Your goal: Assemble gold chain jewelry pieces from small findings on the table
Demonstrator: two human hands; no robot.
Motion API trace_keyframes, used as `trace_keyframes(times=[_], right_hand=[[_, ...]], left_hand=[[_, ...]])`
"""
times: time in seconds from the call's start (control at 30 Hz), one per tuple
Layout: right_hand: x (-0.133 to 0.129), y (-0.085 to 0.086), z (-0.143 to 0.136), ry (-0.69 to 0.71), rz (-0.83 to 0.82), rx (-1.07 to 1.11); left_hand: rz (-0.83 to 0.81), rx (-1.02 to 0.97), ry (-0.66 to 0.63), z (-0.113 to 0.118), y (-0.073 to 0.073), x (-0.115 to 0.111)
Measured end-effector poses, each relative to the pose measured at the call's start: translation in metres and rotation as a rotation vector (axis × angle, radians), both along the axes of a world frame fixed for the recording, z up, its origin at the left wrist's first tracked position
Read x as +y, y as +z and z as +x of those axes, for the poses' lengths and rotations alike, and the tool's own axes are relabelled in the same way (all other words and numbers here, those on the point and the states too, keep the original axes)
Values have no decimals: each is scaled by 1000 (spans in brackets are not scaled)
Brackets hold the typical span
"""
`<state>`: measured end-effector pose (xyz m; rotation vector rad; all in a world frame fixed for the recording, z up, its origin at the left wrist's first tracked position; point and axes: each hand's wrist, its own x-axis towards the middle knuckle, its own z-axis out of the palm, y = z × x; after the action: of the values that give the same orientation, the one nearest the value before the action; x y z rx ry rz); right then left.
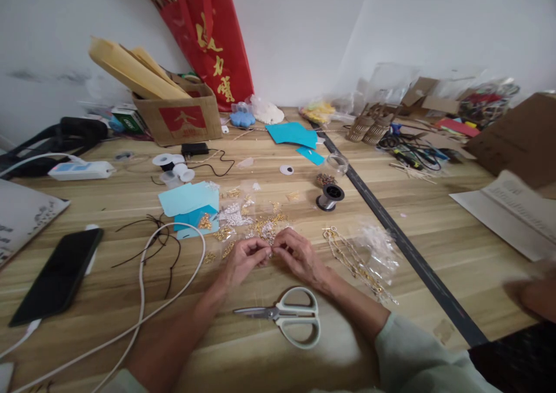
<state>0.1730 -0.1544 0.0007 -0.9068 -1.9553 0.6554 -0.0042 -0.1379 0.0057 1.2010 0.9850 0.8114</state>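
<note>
Fingertips of my left hand [248,258] and my right hand [299,255] meet over the middle of the table, both pinched closed. Between them is something small and shiny, perhaps a bead, too tiny to name. Just beyond the fingers lie loose gold and silver beads [270,224] and small clear bags of silver beads [233,215]. Scissors [299,316] with pale handles rest between my forearms, blades pointing left. To the right of my right hand are beaded chains [354,260] beside crumpled clear plastic bags [377,248]. A spool of wire [330,197] stands farther back.
A white cable [141,289] loops near my left forearm, with a black phone [56,277] beyond it. Blue cards [191,199] lie behind my left hand. A dark strip [391,237] crosses the table. Another person's hand [538,294] is at the right edge. Boxes [186,115] stand along the back.
</note>
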Motion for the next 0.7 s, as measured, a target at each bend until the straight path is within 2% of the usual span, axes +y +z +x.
trace_keyframes(times=[0.17, 0.4, 0.7], right_hand=[[-2, 3, -2, -8, -12, 1], [-3, 2, -4, -3, -43, 31], [-2, 1, -3, -16, -46, 11]], left_hand=[[48, 17, 43, 0, 2, 0], [-1, -39, 42, 0, 2, 0], [65, 42, 79, -1, 2, 2]])
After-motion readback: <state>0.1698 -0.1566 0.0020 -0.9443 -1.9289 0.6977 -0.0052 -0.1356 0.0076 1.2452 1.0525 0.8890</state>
